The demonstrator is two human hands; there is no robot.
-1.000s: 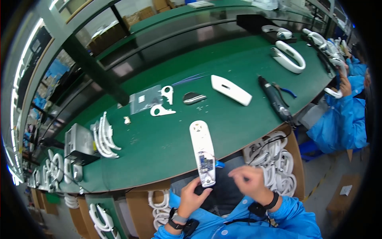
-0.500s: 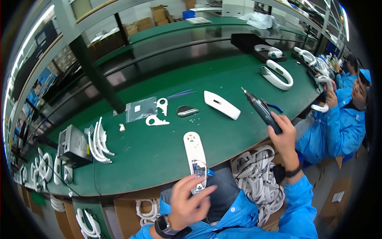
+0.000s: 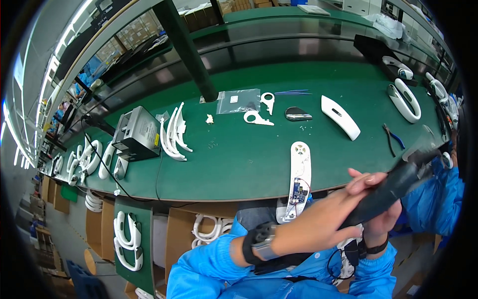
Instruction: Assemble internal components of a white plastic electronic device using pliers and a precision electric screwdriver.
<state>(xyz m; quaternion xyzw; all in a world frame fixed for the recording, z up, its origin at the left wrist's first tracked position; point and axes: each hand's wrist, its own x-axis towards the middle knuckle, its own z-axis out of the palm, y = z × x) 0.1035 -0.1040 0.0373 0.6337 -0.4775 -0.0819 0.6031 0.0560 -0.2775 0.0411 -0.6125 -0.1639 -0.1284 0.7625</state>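
Both hands at a dark handheld tool, right of the open white casing

Left hand comes in from lower centre, fingers stretched along the far side of the dark handheld tool, thumb on the near side. Right hand just under the tool, partly hidden by it. Tool is off the surface, tilted, far end toward the right of the frame, blurred. Cannot tell how tightly either hand's fingers close on it.

White casing lies open at lower centre, just left of the hands, its low end past the surface's front edge. Blue circuit board sits in its lower half, thin wires beside it.

Above the casing: dark oval piece with a shiny edge, two white ring-ended parts (one at), clear bag. Right of these, curved white shell, then pliers with spread handles, one blue. White U-shaped piece upper right. Left side: curved white strips beside a grey box.
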